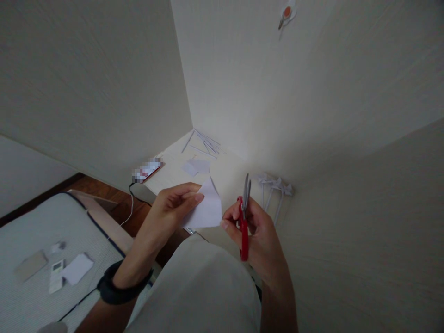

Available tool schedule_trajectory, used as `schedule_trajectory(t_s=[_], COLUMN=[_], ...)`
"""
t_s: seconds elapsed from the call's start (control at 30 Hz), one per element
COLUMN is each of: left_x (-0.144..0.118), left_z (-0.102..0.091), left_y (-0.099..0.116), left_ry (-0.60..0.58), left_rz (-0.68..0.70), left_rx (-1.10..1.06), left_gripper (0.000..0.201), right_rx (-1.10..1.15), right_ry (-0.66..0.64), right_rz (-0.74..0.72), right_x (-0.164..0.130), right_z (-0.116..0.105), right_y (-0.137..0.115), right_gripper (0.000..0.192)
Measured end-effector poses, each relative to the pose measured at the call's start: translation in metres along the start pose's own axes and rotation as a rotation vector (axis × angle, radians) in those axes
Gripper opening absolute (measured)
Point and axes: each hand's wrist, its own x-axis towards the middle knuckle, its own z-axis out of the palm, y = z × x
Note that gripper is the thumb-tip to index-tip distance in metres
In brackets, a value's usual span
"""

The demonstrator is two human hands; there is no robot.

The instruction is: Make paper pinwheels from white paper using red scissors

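The paper sheet (210,208) is just to the left of your right hand (262,238), and this is the relation to watch first. Your left hand (169,208) is the nearer one, because it already grasps the sheet by its left part, with the thumb on top and the other fingers partly hidden. From this hand the sheet extends to the right, toward your other hand, and one of its corners points away from you.

Your right hand grasps the scissors (243,226). The red handles (244,249) sit among your fingers, and the blades (247,192) stand out beyond the hand, away from your body. So the long axis of the scissors goes forward from the right hand, roughly along the right edge of the sheet and not across it. The blades are apart from the sheet, to its right, and their tips look slightly separated. Your right thumb and a fingertip come to the near right corner of the sheet; whether they really pinch it, I cannot tell.

On the table (231,182), beyond your left hand and a little to its right, there are loose paper pieces (197,166), and farther behind them thin paper sticks (208,142). Just beyond your right hand, to its right, stands a folded paper structure (277,186).
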Motion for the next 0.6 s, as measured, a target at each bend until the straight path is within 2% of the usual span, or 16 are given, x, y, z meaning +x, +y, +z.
schedule_trajectory(t_s=[0.17,0.3,0.5,0.6], left_x=[0.0004,-0.0006,-0.0065,-0.0055], left_z=[0.0051,0.0052,0.0085,0.0096], left_y=[0.0126,0.0103,0.0071,0.0086], left_ry=[0.005,0.023,0.097,0.131], left_rz=[0.068,0.038,0.074,0.146], left_rx=[0.017,-0.036,-0.093,-0.072], left_gripper=[0.010,0.011,0.022,0.014], right_rx=[-0.042,-0.054,-0.060,-0.036], right_ry=[-0.026,-0.049,-0.077,-0.091], right_rz=[-0.016,-0.011,-0.004,0.018], right_x=[-0.0002,-0.0012,-0.0006,0.0000], right_z=[0.0016,0.0016,0.0026,0.0036], right_y=[-0.0001,0.0000,-0.0012,-0.0017], right_gripper=[0.021,0.020,0.020,0.021])
